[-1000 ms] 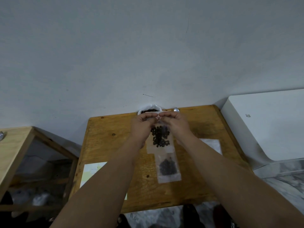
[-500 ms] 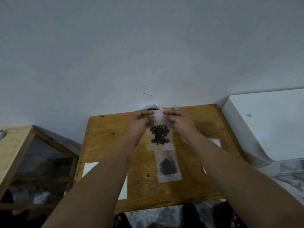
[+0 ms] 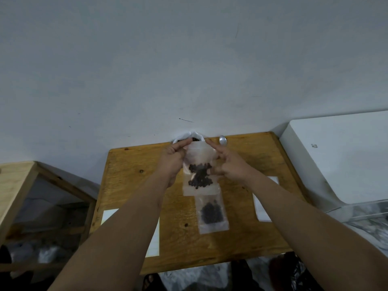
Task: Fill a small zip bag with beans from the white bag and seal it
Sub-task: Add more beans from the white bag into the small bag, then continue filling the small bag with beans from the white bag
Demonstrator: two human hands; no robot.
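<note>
Left hand [image 3: 174, 159] pinches the top left corner of the zip bag [image 3: 199, 155]. Right hand [image 3: 230, 165] holds the bag's right edge, with one finger stretched up to the top right corner. The zip bag hangs between the two hands, up off the tabletop [image 3: 136, 185]. Dark beans [image 3: 199, 178] sit in a lump in its lower half. The top half is flat, and I cannot tell if the zip strip is pressed shut yet.

At 12 o'clock from the zip bag is the white bag [image 3: 190, 135], right by the wall. At 6 o'clock a second bag [image 3: 212, 216] with beans lies flat on the tabletop. At 1 o'clock is a small shiny round thing [image 3: 223, 140], maybe a spoon.

The zip bag looks very light and floppy. Its thin plastic bends easily and may slip. The beans will likely roll to the low side if it tips, so the mouth should stay up. The best place to hold it is the top strip, above the beans, with a finger and thumb on each side. To seal it, pinch one corner and slide across to the other. A bean caught in the strip would probably keep it from closing.
</note>
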